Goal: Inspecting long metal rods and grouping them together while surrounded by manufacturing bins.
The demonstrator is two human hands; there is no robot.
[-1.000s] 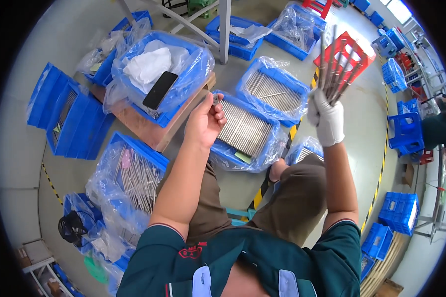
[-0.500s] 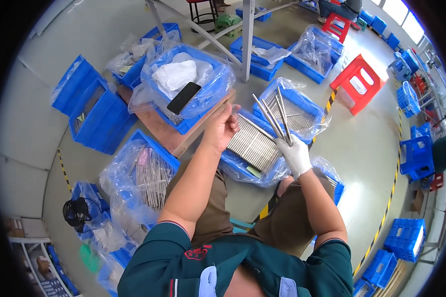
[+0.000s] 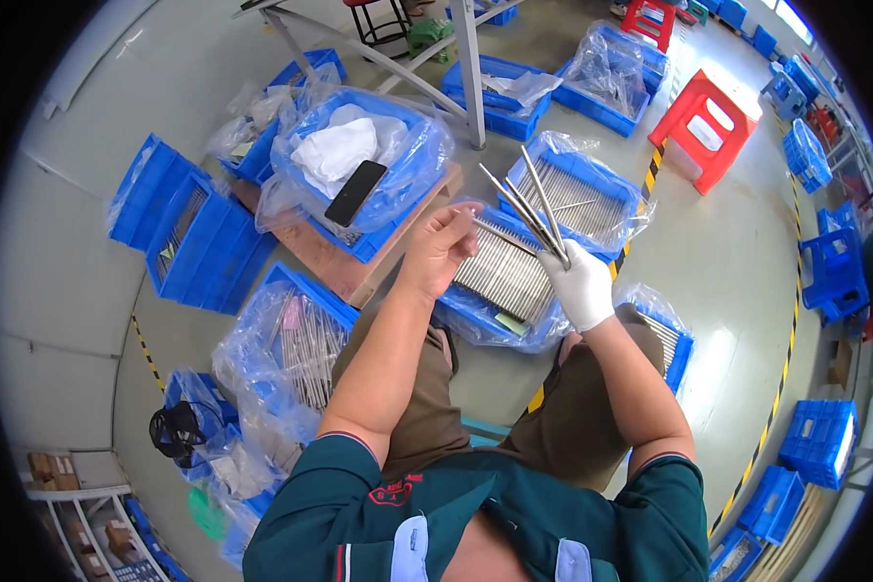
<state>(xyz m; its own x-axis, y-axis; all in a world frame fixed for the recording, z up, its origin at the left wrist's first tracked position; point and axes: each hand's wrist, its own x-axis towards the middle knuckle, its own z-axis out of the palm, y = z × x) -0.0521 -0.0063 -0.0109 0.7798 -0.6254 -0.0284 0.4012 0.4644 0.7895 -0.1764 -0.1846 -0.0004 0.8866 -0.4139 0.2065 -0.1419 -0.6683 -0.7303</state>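
My right hand, in a white glove, is closed around several thin metal rods that fan out up and to the left. My bare left hand is raised beside it, thumb and fingers pinched together on the end of one metal rod. That rod slants toward the gloved hand, where its far end is hard to make out. Below both hands, a blue bin lined with clear plastic holds a neat row of similar rods.
Beyond it stands another blue bin of rods. A black phone rests on a plastic-lined bin at the left, on a wooden board. A bin of loose rods is by my left leg. A red stool stands far right.
My view has shifted slightly. The rods in my gloved hand have tilted further left, and the fingers of my left hand have closed in toward the rod.
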